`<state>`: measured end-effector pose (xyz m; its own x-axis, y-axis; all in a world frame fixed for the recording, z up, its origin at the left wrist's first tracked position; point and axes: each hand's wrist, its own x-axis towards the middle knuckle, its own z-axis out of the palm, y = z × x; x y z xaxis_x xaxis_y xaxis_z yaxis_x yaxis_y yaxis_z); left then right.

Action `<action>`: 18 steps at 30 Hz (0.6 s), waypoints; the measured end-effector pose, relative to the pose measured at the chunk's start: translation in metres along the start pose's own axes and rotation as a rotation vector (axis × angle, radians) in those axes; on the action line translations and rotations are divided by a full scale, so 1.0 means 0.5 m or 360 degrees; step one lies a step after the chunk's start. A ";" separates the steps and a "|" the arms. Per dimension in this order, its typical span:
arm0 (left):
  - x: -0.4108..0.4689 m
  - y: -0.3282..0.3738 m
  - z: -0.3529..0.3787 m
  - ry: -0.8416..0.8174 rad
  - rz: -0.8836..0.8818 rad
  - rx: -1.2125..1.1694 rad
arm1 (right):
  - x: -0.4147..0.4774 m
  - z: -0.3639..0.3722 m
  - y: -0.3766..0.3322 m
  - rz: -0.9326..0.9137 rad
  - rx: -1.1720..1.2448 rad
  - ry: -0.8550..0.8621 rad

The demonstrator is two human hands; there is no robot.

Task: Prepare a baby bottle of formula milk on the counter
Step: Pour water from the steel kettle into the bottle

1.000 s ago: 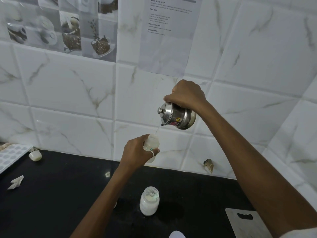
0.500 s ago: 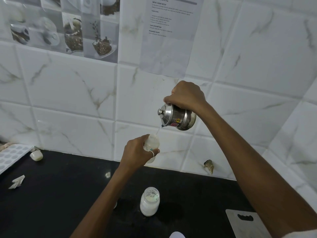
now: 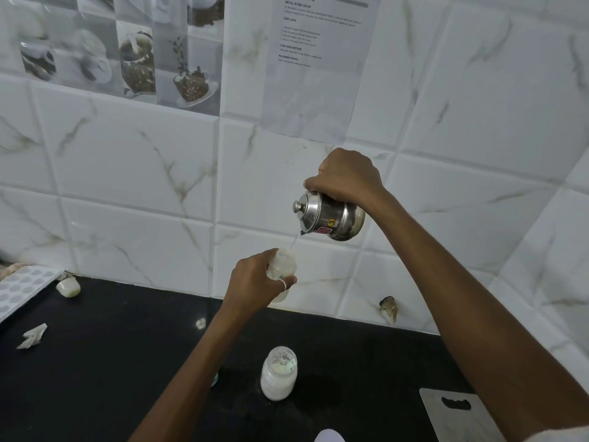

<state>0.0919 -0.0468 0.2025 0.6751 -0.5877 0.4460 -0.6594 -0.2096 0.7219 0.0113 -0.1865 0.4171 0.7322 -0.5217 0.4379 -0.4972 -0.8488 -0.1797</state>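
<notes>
Right of centre, the pot [image 3: 331,218] tips spout-down just above the upright bottle [image 3: 282,269]; both hands' fingers wrap tight.

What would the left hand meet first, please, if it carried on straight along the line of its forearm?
Probably the tiled wall behind the counter; the left hand, holding the bottle, points up and away towards it. Depth is unclear.

Two baby bottles [image 3: 281,272] [image 3: 279,374], one steel pot [image 3: 331,217], two hands [image 3: 255,283] [image 3: 347,175].
</notes>
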 end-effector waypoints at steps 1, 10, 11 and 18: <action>0.001 -0.002 0.000 -0.0003 0.0000 0.0001 | 0.000 0.000 0.000 0.0000 -0.0002 0.0001; 0.004 -0.004 -0.002 -0.0037 -0.0004 0.0018 | -0.002 0.000 -0.007 -0.0023 0.0002 0.0003; 0.005 -0.004 -0.003 -0.0036 0.0000 0.0015 | -0.001 0.000 -0.008 -0.0023 0.0004 0.0005; 0.010 -0.010 -0.004 -0.0021 -0.0010 0.0016 | 0.000 -0.003 -0.014 -0.0025 0.0004 0.0006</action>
<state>0.0988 -0.0472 0.2021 0.6751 -0.5964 0.4343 -0.6583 -0.2211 0.7196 0.0142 -0.1802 0.4197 0.7382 -0.5079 0.4439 -0.4845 -0.8571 -0.1749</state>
